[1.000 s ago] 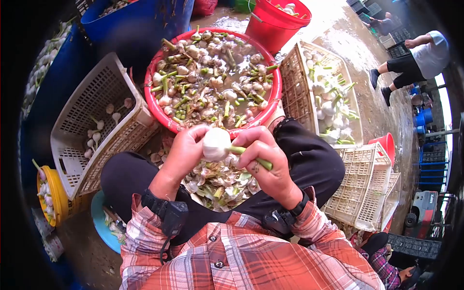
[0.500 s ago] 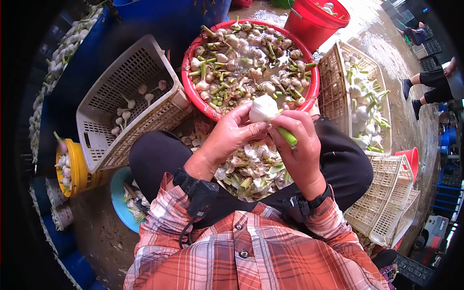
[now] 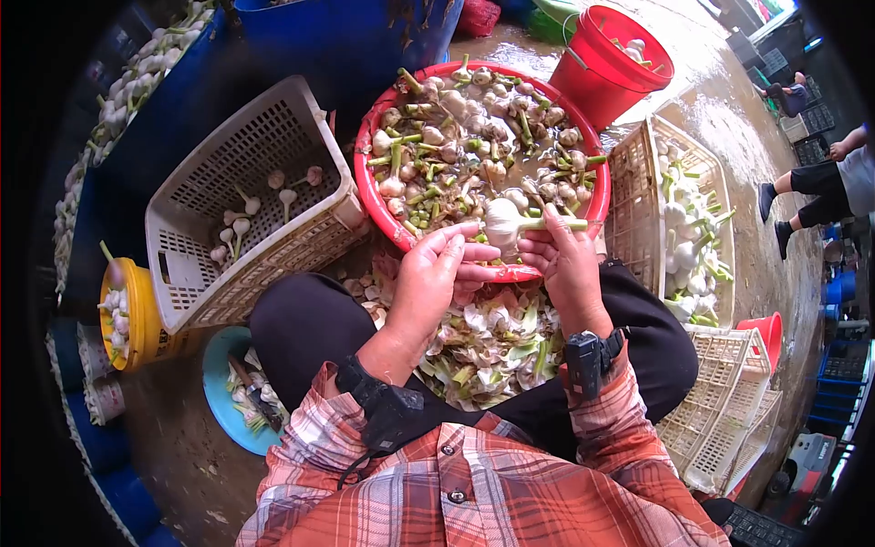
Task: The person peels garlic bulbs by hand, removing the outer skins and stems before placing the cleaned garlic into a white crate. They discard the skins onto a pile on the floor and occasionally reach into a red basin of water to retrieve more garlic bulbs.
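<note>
A peeled white garlic bulb [image 3: 500, 224] lies sideways over the near rim of the red basin [image 3: 366, 182], its green stem pointing right. My right hand [image 3: 567, 266] pinches that stem between thumb and fingers. Just left of the bulb, my left hand [image 3: 428, 278] has its fingers stretched out and apart, holding nothing. Unpeeled garlic with cut stems and murky water fill the basin. Below both hands, a heap of garlic skins [image 3: 492, 356] lies between my legs.
A white crate [image 3: 246, 155] with a few bulbs stands left; another crate [image 3: 635, 196] on the right holds white garlic. Around me are a yellow bucket [image 3: 146, 314], a red bucket [image 3: 615, 77] and a blue bowl [image 3: 216, 383] containing a knife [image 3: 257, 394]. A person's legs [image 3: 814, 187] show far right.
My left hand has come off the bulb and opened. My right hand has turned the garlic so its stem points right, and holds it farther forward over the basin rim.
</note>
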Demonstrator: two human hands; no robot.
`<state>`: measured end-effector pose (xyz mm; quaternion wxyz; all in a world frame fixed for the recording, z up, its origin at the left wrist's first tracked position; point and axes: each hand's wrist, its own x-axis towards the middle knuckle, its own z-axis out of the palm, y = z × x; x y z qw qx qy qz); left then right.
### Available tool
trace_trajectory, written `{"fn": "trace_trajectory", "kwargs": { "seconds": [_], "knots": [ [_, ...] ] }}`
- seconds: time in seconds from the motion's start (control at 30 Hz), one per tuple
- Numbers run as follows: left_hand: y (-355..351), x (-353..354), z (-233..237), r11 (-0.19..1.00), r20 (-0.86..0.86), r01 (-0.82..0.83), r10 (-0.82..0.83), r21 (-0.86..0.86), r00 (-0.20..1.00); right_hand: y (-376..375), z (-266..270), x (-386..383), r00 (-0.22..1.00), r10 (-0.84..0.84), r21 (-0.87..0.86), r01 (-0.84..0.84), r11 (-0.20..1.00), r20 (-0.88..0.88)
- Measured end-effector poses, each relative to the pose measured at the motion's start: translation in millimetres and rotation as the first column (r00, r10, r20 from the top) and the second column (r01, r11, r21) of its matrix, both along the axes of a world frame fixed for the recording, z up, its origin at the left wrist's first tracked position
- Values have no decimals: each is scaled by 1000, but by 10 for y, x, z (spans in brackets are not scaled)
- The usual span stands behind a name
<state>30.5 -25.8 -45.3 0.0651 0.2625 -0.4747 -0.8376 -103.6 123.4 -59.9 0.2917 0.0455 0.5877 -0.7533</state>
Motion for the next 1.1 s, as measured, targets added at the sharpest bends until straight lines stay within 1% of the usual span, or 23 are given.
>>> {"fn": "trace_trajectory", "kwargs": {
  "seconds": [0.07,0.13,0.17,0.2,0.23,0.3,0.33,0.37,0.4,0.43,0.47,0.53,0.6,0.67,0.7,0.73,0.8,0.87,0.93,0.97,1.0,1.07,1.1],
  "knots": [
    [-7,20,-11,999,-20,34,-34,-27,999,-95,-41,-30,998,58,41,-58,998,-19],
    [18,22,-60,997,23,79,-78,-26,997,-160,-117,-113,999,40,-22,-40,999,8],
    [32,33,-42,989,2,89,-90,-120,996,-177,-131,-240,1000,24,-29,-24,999,9],
    [48,19,-96,960,-149,3,-47,-282,988,-185,-141,-369,1000,13,-42,-12,999,28],
    [10,5,-64,884,-136,-6,-65,-468,989,-186,-106,-589,1000,-27,-56,26,998,-3],
    [-4,14,-28,934,-95,20,-57,-355,994,-198,104,-1127,986,-146,-121,136,983,-77],
    [-13,15,-46,959,-62,47,-67,-279,996,-181,210,-1513,969,-212,-222,181,958,-128],
    [-1,7,-36,960,-67,45,-66,-278,996,-201,451,-1821,940,-308,-371,236,898,-147],
    [12,8,-2,978,-66,82,-96,-192,993,-195,596,-2178,897,-378,-491,229,841,-229],
    [14,-6,36,987,-67,119,-127,-105,990,-227,822,-2357,868,-424,-393,306,867,-260],
    [1,-30,77,988,-68,118,-125,-102,990,-265,944,-2451,888,-408,-314,333,889,-214],
    [-7,-42,115,978,14,211,-211,-8,977,-314,920,-2364,938,-113,-122,77,990,-328],
    [-12,-89,96,978,-9,202,-202,-44,979,-356,624,-2085,947,113,83,-92,992,-301],
    [34,-134,67,989,-79,117,-125,-92,989,-266,-104,-2065,925,296,342,-205,917,-238],
    [27,-132,21,988,-102,117,-128,-102,987,-252,-431,-2024,935,310,514,-185,837,-170],
    [23,-129,5,988,-83,121,-129,-98,988,-53,-1346,-2397,759,525,739,-89,668,-384],
    [2,-139,7,923,-28,102,-121,-371,992,-138,-1406,-2088,864,390,715,-51,697,-318],
    [-56,-148,-63,939,-41,61,-80,-340,996,-340,-1520,-2032,844,412,692,-71,718,-342],
    [-147,-181,-111,905,33,145,-144,-400,989,-708,-1541,-1973,819,423,653,-79,753,-389],
    [-152,-198,-151,918,53,142,-132,-370,990,-905,-1513,-1940,791,454,692,-52,720,-412],
    [-117,-223,-156,965,20,83,-80,-250,997,-1082,-1704,-1971,740,499,770,41,636,-451],
    [-149,-229,-150,977,97,104,-87,-187,991,-1322,-1801,-1936,662,666,923,109,369,-345],
    [-164,-231,-152,974,106,108,-88,-197,990,-1391,-1823,-1903,664,653,923,164,348,-364]
  ]
}}
